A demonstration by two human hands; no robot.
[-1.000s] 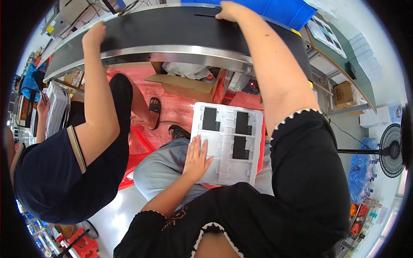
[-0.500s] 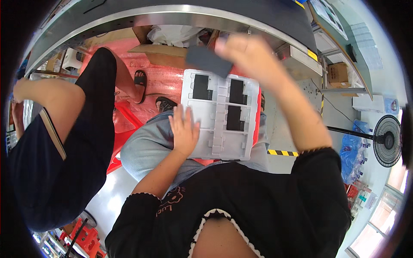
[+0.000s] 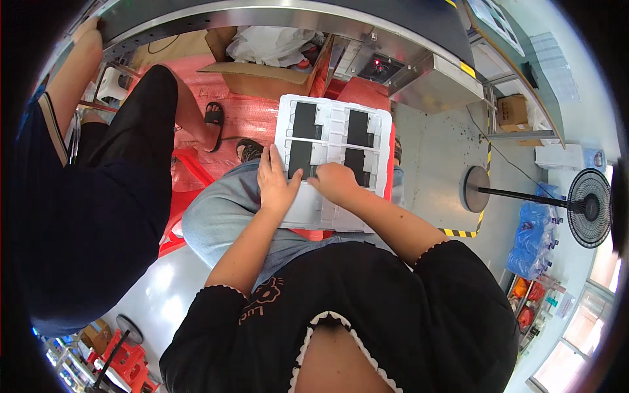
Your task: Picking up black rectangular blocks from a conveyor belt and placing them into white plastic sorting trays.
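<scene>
A white moulded tray [image 3: 298, 213] rests over my lap, with flat black pieces in its pockets, each notched at one corner. The far left piece [image 3: 306, 121], the far right piece [image 3: 358, 128] and the right middle piece [image 3: 354, 159] lie flat. Another black flat piece [image 3: 300, 156] sits in the left middle pocket, between my hands. My left hand [image 3: 275, 183] lies along the tray's left edge, fingers stretched, thumb at that piece's near edge. Curled at the same piece's near right corner are the fingers of my right hand [image 3: 335, 183]; their tips are partly hidden.
A dark worktop with a metal edge [image 3: 275, 18] crosses the far side. Beneath it stand an open cardboard box [image 3: 262, 84] and a metal control box [image 3: 436, 85]. Another person's leg [image 3: 154, 98] is close on the left. A standing fan [image 3: 590, 208] is at right.
My right hand has come down from beyond the tray, bringing the black piece into the left middle pocket. The tray has shifted slightly away from me. The other person's arm has reached toward the worktop.
</scene>
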